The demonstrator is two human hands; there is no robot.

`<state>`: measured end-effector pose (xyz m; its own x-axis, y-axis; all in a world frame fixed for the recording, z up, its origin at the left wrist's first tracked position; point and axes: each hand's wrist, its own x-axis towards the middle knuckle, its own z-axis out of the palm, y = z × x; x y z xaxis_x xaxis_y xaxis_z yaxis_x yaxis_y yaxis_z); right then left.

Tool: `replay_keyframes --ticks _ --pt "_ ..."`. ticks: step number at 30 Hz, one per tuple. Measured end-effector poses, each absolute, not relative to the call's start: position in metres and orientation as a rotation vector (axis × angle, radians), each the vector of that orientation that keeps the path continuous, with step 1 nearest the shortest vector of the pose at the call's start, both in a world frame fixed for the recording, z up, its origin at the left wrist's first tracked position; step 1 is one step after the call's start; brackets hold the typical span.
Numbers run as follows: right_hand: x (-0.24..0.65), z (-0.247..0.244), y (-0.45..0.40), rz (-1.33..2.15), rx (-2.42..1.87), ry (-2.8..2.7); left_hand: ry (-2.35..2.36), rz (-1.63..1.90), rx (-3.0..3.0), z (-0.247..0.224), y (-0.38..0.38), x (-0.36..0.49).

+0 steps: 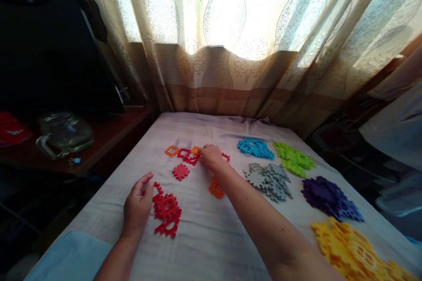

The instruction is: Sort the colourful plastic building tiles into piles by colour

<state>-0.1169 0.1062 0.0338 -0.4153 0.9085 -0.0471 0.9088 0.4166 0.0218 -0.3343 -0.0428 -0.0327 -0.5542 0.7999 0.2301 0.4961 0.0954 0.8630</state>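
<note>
My left hand (138, 199) rests at the left of a small pile of red interlocking tiles (167, 207). Its fingers are loosely curved, with a gap between thumb and forefinger; a bit of red shows in that gap, partly hidden by the thumb. Farther off, my right hand (211, 156) has its fingertips pinched at an orange interlocking tile (195, 150), which lies against red frame-shaped tiles (183, 153). An orange frame tile (172, 151) sits at the left end of this row. A solid red tile (180, 171) lies nearer. Beneath my right forearm is another orange tile (216, 188), partly covered.
Piles of blue (255, 147), lime green (294, 158), grey (270, 181), purple (329, 197) and yellow tiles (359, 252) lie on the right of the sheet-covered surface (198, 246). A glass jug (66, 134) stands on a brown desk at left. Curtains (217, 74) hang behind.
</note>
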Motion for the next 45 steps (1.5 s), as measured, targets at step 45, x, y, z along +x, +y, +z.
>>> replay_keyframes --ticks 45 --pt "0.004 -0.020 -0.096 -0.165 2.266 3.017 2.355 0.865 1.610 -0.013 -0.009 -0.338"
